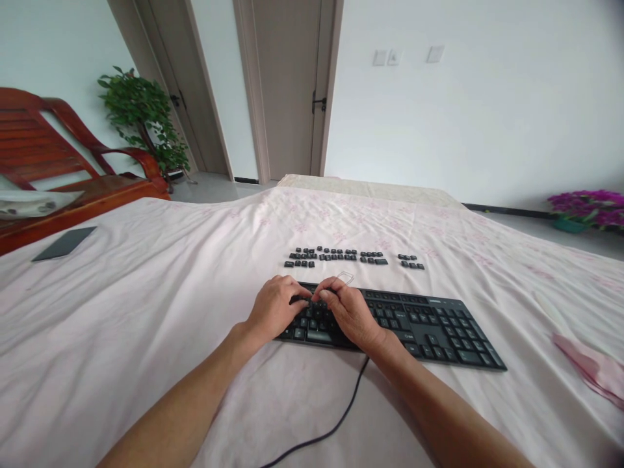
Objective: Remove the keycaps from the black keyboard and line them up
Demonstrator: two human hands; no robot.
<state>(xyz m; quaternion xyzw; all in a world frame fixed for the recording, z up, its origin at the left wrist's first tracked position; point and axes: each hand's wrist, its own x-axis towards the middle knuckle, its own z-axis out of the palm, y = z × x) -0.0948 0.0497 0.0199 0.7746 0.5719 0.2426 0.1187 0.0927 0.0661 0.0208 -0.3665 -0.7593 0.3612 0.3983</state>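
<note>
A black keyboard lies flat on the pale pink flowered cloth, right in front of the person, and its black cable curls down toward the person. Both hands are at the keyboard's left half. The left hand bends over its left end, with the thumb and first finger close together near the keys; I cannot tell if they are pinching a key. The right hand is curled, its thumb and first finger pressed together beside the left fingertips. A thin wire loop sticks out past its knuckles, so this hand seems to be holding it. The work looks partly done. Many loose key caps lie in short, wobbly rows just past the keyboard, with a small group of key caps to their right. Plenty of keys sit on the keyboard, like the number keys at its right end, so not every cap is off. The hands hide much of the left half, so I cannot tell how many spots there are bare, or whether the caps are coming off or going back on.
</note>
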